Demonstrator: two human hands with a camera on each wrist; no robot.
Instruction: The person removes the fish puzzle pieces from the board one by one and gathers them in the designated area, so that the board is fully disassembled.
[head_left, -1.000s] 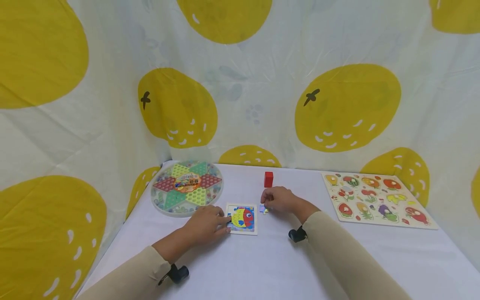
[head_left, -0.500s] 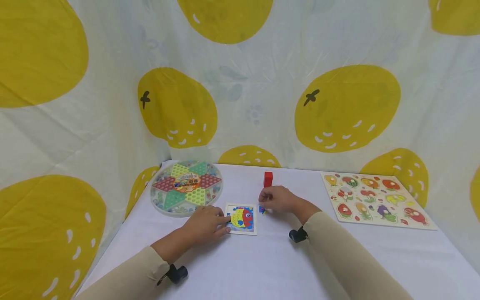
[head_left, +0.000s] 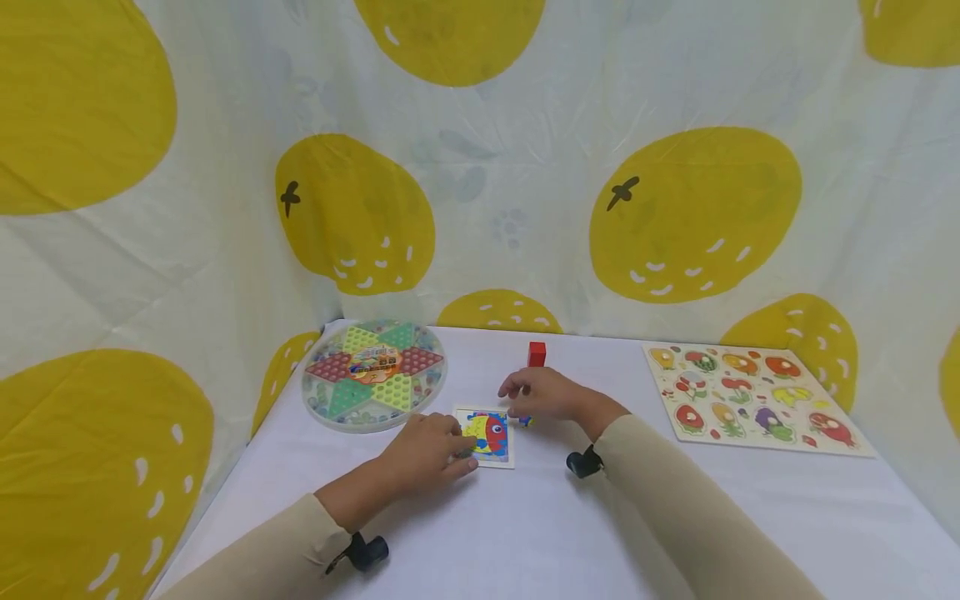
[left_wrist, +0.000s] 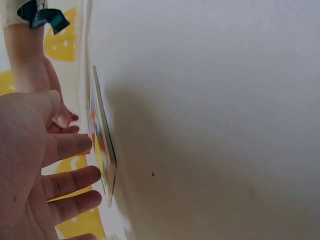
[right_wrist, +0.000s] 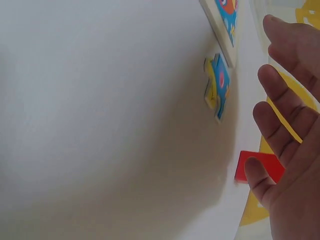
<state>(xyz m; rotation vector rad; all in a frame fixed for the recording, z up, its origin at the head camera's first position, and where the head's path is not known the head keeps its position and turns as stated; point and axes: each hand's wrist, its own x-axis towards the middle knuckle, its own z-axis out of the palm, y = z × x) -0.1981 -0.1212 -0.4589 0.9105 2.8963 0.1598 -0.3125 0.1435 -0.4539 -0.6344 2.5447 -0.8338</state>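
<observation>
A square fish jigsaw puzzle [head_left: 497,432] in a pale frame lies flat on the table. My left hand [head_left: 426,454] is over its left edge, fingers loosely extended; the left wrist view shows these fingers [left_wrist: 75,177] beside the board, and whether they touch it I cannot tell. Just right of the frame a loose blue and yellow jigsaw piece [right_wrist: 218,87] lies on the cloth. Above that piece, my right hand [head_left: 551,395] hovers with relaxed fingers [right_wrist: 272,122] and nothing in them. In the head view it partly covers the piece.
A red block [head_left: 537,354] stands behind my right hand. To the left at the back is a round Chinese checkers board [head_left: 373,377]. A wooden fruit and vegetable puzzle board [head_left: 757,400] lies at the right. A fruit-print curtain [head_left: 517,167] hangs behind the white table [head_left: 525,533].
The loose piece now shows blue where it looked pale purple a second ago. My right hand has lifted off it and shifted left; my left hand has slid slightly right over the puzzle.
</observation>
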